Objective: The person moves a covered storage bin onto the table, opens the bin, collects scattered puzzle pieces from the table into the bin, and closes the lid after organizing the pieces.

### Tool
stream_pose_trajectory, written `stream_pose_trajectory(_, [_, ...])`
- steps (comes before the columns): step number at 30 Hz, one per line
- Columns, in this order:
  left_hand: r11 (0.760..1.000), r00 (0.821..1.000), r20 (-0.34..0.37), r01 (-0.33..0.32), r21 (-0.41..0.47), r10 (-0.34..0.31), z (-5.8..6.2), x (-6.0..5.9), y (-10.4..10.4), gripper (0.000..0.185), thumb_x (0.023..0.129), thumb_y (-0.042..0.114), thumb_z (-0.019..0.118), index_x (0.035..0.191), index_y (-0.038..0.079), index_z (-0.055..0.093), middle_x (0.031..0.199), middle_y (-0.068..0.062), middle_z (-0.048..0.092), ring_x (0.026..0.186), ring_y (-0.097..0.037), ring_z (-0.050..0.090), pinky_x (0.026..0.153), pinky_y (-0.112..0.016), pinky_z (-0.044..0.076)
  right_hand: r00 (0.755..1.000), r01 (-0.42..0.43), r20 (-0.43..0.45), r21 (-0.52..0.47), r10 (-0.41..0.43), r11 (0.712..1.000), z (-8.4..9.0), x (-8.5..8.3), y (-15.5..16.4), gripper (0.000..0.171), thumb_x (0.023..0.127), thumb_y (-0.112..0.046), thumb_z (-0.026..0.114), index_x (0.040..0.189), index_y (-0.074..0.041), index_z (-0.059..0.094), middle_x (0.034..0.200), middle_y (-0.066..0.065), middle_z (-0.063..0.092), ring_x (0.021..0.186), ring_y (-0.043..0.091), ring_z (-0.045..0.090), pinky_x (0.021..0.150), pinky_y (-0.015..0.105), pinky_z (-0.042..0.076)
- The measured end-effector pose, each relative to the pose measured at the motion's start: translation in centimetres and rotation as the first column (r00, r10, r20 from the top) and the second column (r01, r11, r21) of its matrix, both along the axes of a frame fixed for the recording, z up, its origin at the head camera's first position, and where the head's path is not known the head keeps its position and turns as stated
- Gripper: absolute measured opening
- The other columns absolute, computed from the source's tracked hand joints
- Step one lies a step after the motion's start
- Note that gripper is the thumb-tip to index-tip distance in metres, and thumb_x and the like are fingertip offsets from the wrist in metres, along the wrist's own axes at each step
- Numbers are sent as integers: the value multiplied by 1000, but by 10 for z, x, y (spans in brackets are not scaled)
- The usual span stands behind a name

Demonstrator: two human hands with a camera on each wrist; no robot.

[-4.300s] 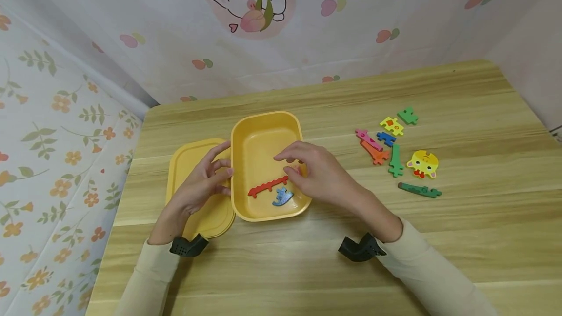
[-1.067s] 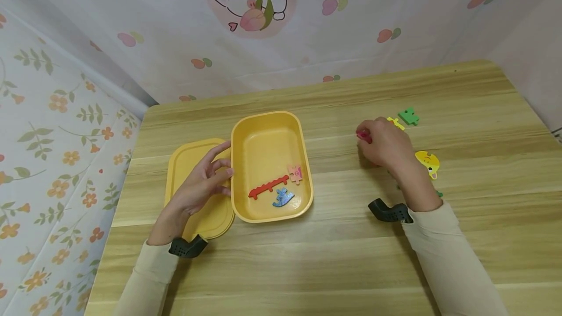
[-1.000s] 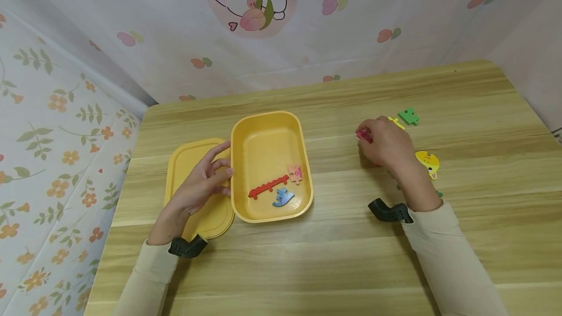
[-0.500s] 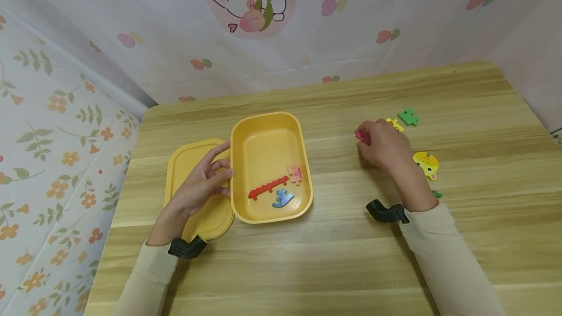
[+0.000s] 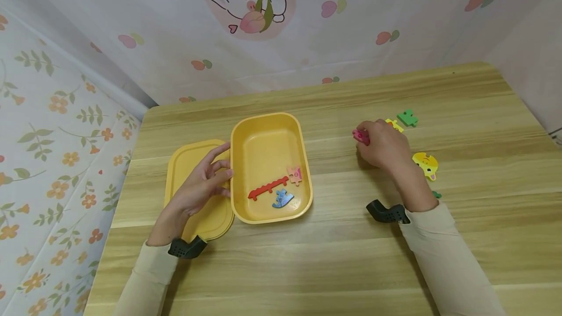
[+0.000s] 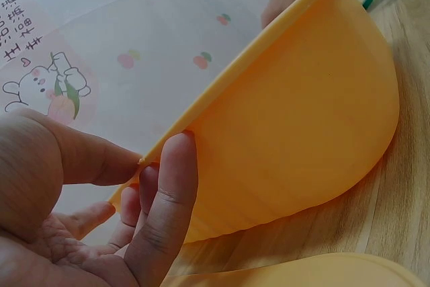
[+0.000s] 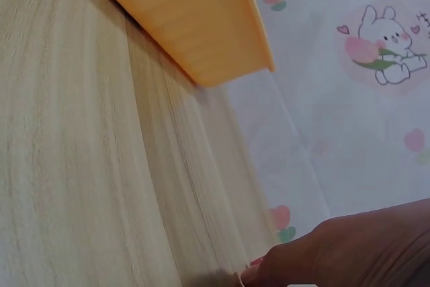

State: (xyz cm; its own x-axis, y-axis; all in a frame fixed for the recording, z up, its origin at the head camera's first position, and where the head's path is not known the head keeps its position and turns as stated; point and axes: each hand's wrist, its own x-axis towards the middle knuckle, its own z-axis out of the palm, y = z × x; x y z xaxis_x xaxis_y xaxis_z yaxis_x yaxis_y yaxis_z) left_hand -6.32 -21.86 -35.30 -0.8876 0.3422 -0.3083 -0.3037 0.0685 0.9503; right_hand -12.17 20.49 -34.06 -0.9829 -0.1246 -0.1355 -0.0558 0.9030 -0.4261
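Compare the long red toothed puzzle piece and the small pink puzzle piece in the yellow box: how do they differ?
The long red toothed puzzle piece is a thin strip lying diagonally; the small pink puzzle piece is short and blocky. The red one is bright, the pink one pale. Both lie flat on the floor of the yellow box, ends nearly touching.

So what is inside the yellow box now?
Inside the yellow box lie three puzzle pieces: a long red piece, a small pink piece and a blue piece. Nothing covers its floor; the head view shows it all.
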Motion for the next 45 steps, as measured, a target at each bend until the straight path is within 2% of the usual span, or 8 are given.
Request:
stream_pose_trajectory(5, [1000,1000,-6,2,0,-2,-1,0,0,74,106,4,59,168,19,21,116,0,57,86,-7,64,66,-27,65,1000,-4,20,-8,5,1000,-1,-1,0,42,92,-12,64,131,3,67,121,30,64,98,40,61,76,55,56])
stream_pose_trajectory(11, [1000,1000,-23,13,-3,-13,-2,0,0,74,106,4,58,168,16,20,118,-3,56,86,-7,63,67,-27,65,999,-1,38,-3,2,1000,-3,0,-2,36,87,-11,64,121,-1,69,110,23,61,89,35,57,65,42,49])
stream_pose_trajectory(18, [1000,1000,-20,12,2,-12,-2,0,0,74,107,4,58,169,16,19,119,-3,56,87,-7,63,67,-27,65,1000,6,9,-10,-6,1000,-3,2,-4,25,89,-9,63,112,-3,69,101,19,59,84,32,55,62,38,45])
stream_pose_trajectory(25, [1000,999,-30,15,7,-15,-3,1,0,74,106,5,58,168,16,20,119,-4,56,86,-7,64,67,-26,65,999,-5,-49,-24,4,1000,-1,3,-4,25,98,-15,66,120,-3,69,103,21,62,83,33,59,61,39,48])
stream_pose_trajectory(32, [1000,1000,-22,14,2,-14,-2,0,0,74,106,5,58,168,16,20,119,-4,57,87,-7,64,67,-27,65,993,4,-119,-80,-13,997,0,3,-5,27,101,-21,68,123,-4,70,105,22,66,90,36,65,65,46,54])
stream_pose_trajectory(38, [1000,1000,-25,16,1,-16,-3,0,0,74,106,5,58,168,15,19,118,-4,57,87,-8,64,67,-27,65,984,-1,-178,-121,-21,993,0,3,-7,26,100,-20,69,121,-5,72,106,22,69,94,37,69,71,52,57])
stream_pose_trajectory(45, [1000,999,-30,18,1,-18,-2,1,-1,74,106,5,58,168,16,19,118,-3,58,87,-8,65,68,-27,65,989,-18,-148,-174,-9,985,3,2,-10,30,99,-18,70,126,-3,70,112,22,70,100,38,70,82,56,60])
